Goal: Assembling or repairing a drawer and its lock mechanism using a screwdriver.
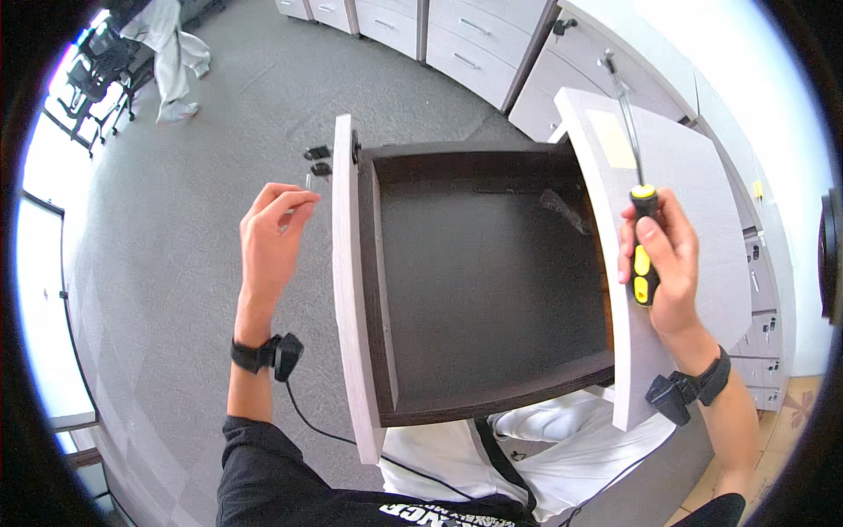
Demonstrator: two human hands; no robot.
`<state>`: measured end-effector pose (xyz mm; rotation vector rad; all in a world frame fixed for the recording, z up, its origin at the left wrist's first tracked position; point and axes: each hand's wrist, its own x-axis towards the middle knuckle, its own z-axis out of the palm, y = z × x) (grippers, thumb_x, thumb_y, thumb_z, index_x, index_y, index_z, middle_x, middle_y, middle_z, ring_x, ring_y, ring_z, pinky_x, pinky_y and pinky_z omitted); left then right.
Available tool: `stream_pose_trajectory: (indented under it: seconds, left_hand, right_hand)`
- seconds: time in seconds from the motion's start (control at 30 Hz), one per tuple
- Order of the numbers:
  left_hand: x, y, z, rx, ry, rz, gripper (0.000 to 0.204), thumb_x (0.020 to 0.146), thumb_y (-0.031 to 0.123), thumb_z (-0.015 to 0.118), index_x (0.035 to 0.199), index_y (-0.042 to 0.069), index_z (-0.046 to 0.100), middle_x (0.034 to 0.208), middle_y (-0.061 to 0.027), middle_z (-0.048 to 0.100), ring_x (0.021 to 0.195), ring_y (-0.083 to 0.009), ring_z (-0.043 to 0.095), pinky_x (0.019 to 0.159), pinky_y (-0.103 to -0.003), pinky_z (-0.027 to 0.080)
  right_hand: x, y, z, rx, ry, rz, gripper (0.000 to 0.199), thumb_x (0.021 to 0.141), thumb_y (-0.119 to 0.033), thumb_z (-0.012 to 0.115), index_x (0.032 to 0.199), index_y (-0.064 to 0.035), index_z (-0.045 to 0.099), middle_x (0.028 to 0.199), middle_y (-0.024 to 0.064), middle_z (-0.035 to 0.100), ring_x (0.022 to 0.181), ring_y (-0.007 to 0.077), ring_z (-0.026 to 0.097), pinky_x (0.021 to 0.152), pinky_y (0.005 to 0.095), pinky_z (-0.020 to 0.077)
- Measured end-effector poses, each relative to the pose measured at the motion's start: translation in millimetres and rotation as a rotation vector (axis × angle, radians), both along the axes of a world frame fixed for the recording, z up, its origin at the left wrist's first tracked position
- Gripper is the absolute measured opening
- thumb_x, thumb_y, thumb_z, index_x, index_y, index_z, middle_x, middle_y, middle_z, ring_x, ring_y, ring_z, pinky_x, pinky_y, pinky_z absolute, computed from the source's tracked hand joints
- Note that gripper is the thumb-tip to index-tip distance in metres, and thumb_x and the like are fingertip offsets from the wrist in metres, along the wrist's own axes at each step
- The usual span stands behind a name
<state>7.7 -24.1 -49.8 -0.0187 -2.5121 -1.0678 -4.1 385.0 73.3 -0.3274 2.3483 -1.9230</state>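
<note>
My left hand (272, 230) is raised to the left of the pulled-out drawer, its thumb and fingertips pinched together. A small, thin silvery piece (308, 182) sticks up from the pinch, too small to tell its kind. Close by, two black-headed keys (320, 168) stand out from the pale drawer front (349, 263). My right hand (666, 255) is wrapped round the black and yellow handle of a screwdriver (645, 241). Its long shaft points up and away, above the pale cabinet top (694, 193). Between my hands lies the drawer's dark interior (483, 290).
A crumpled clear plastic bag (562, 209) lies in the drawer's far right part. Pale drawer cabinets (465, 44) line the far side. At the far left a person (167, 53) stands near a black office chair (101, 66). A cable (320, 426) runs from my left wrist strap.
</note>
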Motion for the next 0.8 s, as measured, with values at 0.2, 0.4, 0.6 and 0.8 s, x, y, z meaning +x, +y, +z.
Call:
stream_pose_trajectory:
  seconds: [0.2,0.4,0.6,0.8]
  left_hand:
    - [26.5,31.3,99.3,-0.016,0.098,-0.133,0.012,0.090,-0.007,0.068,0.098,-0.001,0.074,0.095,-0.0052,0.064,0.081,-0.0119,0.065,0.068,-0.025,0.054]
    - [41.8,74.9,150.9,-0.226,-0.093,-0.439,0.005,0.091,0.003,0.073,0.089,0.000,0.070,0.086,-0.0062,0.059,0.069,-0.0140,0.059,0.058,-0.029,0.047]
    - [43.3,95.9,114.1,-0.142,-0.328,-0.692,0.013,0.101,0.011,0.062,0.096,0.003,0.053,0.086,-0.0083,0.052,0.070,-0.0226,0.054,0.064,-0.038,0.048]
    - [57.7,103.9,78.7,-0.343,-0.234,-0.636,0.013,0.100,0.012,0.062,0.096,0.003,0.054,0.085,-0.0090,0.056,0.067,-0.0257,0.060,0.061,-0.039,0.052]
  right_hand:
    - [2.6,5.4,1.0,0.012,0.027,0.054,0.012,0.101,-0.012,0.054,0.104,-0.0001,0.055,0.077,0.0022,0.055,0.061,0.0078,0.055,0.056,0.0241,0.0472]
    - [8.3,15.1,0.1,0.021,-0.032,0.129,0.012,0.098,-0.010,0.060,0.104,-0.0001,0.056,0.077,0.0019,0.055,0.060,0.0074,0.054,0.056,0.0247,0.0458]
    - [16.4,19.8,4.0,0.037,-0.056,0.226,0.012,0.096,-0.008,0.063,0.103,-0.0002,0.057,0.081,0.0035,0.059,0.060,0.0069,0.054,0.055,0.0241,0.0451]
    - [17.4,21.2,3.5,0.098,0.011,0.233,0.012,0.096,-0.010,0.062,0.102,-0.0004,0.058,0.075,0.0030,0.057,0.059,0.0070,0.053,0.055,0.0240,0.0430]
